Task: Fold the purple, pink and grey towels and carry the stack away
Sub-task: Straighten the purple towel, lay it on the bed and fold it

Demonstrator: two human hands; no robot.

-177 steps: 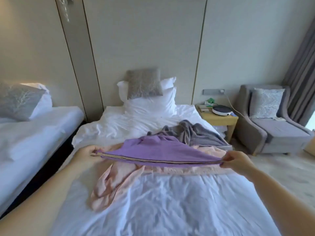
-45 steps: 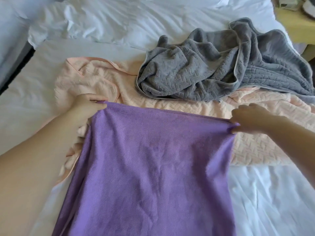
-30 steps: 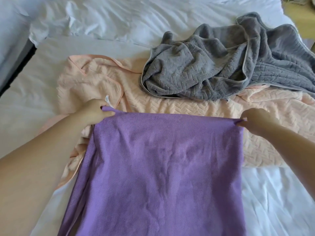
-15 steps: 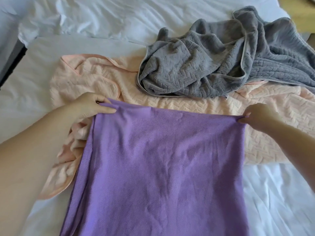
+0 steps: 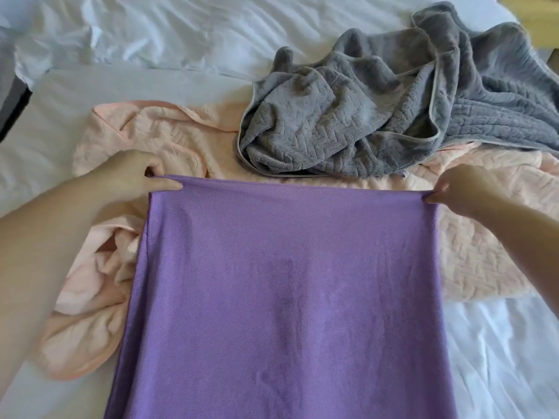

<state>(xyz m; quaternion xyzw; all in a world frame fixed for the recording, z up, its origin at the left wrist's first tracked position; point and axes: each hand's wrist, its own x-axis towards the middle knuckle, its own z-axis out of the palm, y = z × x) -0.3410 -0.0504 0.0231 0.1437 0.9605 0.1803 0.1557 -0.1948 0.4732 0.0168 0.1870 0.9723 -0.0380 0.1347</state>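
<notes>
Seconds ago the purple towel [image 5: 287, 282] hung in the air as a narrow band. It now lies spread down the bed [image 5: 136, 40], partly over the pink towel [image 5: 484, 252], its far edge drawn straight. The left hand [image 5: 133, 176] pinches the far corner at 10 o'clock, fingers [image 5: 169, 186] closed on the hem. The right hand [image 5: 462, 189] pinches the corner at 2 o'clock. I'd say the cloth is flattened and ready for its next fold. Its long axis runs 12 to 6, the short held edge facing 12 and the near end out of sight. The grey towel [image 5: 348, 122] lies crumpled at 1 o'clock, unfolded, as is the pink.
</notes>
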